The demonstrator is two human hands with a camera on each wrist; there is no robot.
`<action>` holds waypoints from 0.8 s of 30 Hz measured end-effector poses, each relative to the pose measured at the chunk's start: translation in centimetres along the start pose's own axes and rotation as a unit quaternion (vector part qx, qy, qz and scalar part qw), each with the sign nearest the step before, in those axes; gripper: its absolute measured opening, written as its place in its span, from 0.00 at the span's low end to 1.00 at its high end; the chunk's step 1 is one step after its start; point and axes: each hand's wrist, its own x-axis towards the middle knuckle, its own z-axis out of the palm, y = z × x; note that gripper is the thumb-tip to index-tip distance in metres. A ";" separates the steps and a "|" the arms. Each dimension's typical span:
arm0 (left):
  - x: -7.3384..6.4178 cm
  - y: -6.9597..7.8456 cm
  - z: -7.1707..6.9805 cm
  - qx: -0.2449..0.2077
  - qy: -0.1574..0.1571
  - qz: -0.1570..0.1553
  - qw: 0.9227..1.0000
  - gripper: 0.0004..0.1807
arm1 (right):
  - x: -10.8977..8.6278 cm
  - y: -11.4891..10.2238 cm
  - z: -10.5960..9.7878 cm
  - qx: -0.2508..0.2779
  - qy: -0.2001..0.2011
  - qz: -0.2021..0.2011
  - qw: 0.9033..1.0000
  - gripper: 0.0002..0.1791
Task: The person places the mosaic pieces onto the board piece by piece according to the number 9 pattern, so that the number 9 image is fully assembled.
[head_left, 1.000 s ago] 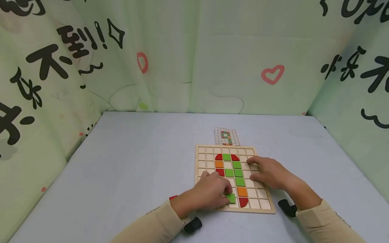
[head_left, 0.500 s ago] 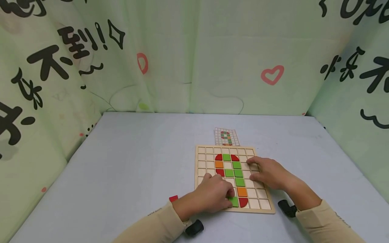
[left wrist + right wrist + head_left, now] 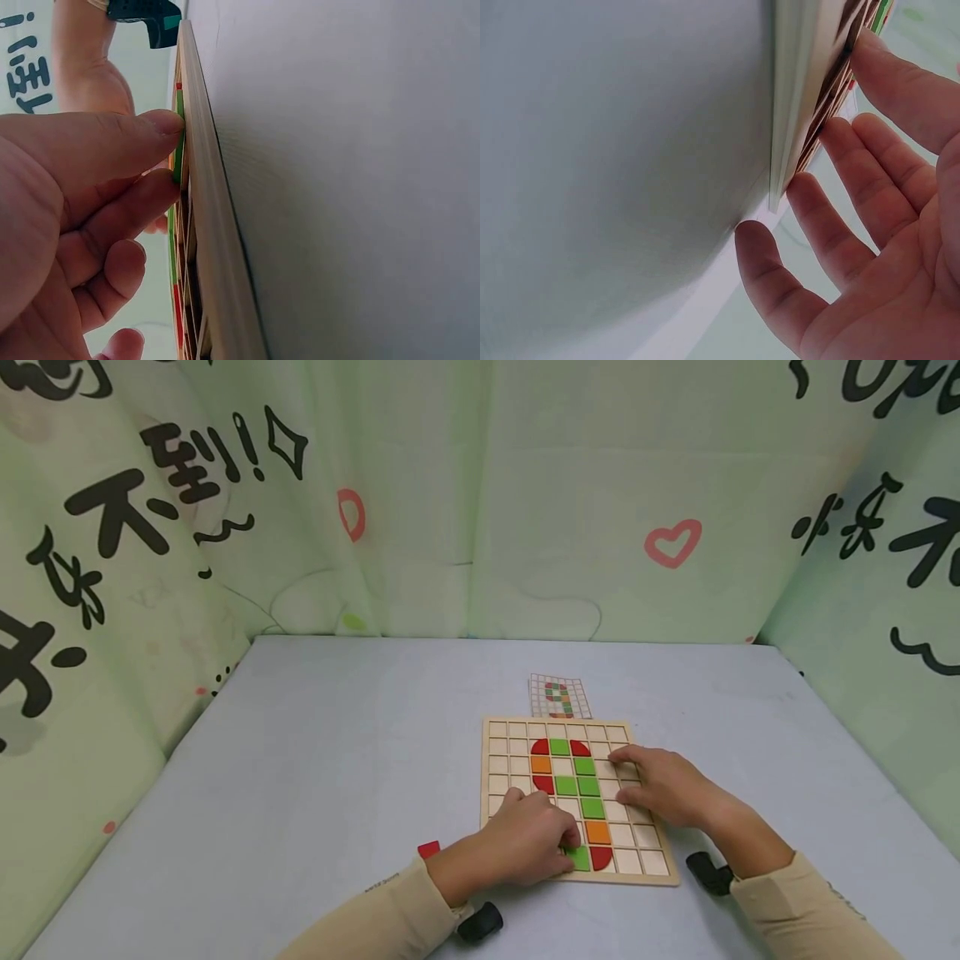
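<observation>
A wooden grid board [image 3: 525, 880] lies on the table, with green, orange and red tiles set in some of its cells. My left hand [image 3: 525, 837] is over the lower left part. Its thumb and index finger pinch a green square tile [image 3: 578, 858] in the bottom row, beside a red rounded tile [image 3: 602, 858]. In the left wrist view that green tile [image 3: 179, 146] shows edge-on at both fingertips. My right hand [image 3: 667, 785] rests on the board's right side, fingers spread and holding nothing. My left hand hides several cells.
Behind the board lies a printed pattern card [image 3: 581, 697], its lower edge against the frame. A loose red piece [image 3: 429, 849] sits on the white table [image 3: 337, 760] by the left wrist. Printed curtains [image 3: 562, 502] stand around the table.
My left hand has moved slightly right with the green tile, which now sits against the red rounded tile in the bottom row. The loose red piece shows more. My right hand stays put.
</observation>
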 end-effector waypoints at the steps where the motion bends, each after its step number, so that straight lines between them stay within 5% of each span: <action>1: 0.0 0.0 0.0 -0.004 0.000 0.000 1.000 0.03 | 0.0 0.0 0.0 0.000 0.000 -0.001 1.000 0.29; 24: -0.3 -0.7 -0.4 -0.056 0.008 -0.016 0.998 0.06 | 0.1 0.0 0.0 0.006 -0.006 0.015 1.000 0.29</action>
